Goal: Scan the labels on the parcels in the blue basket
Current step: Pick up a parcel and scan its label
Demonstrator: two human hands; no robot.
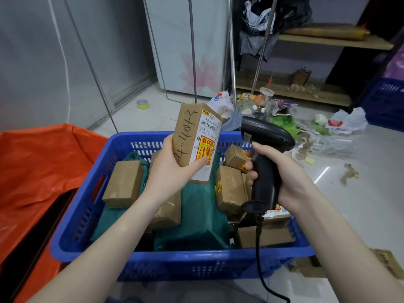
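A blue plastic basket (pixel 91 217) sits on the floor in front of me, holding several brown cardboard parcels and green plastic mailer bags (pixel 196 215). My left hand (pixel 172 169) grips a tall brown parcel (pixel 185 136) upright above the basket. Its white shipping label (pixel 207 141), with a barcode and a red-and-yellow fragile sticker, faces right. Black handwritten numbers run down its brown side. My right hand (pixel 282 173) holds a black corded barcode scanner (pixel 265 149) by the handle, its head level with the label and just to its right.
An orange sack (pixel 37 169) lies open to the left of the basket. Rubbish, plastic bags and a drink cup (pixel 266 95) litter the tiled floor behind. A tape roll (pixel 143 104) lies far left. Wooden shelves (pixel 306 92) stand at the back right, beside another blue crate (pixel 384 101).
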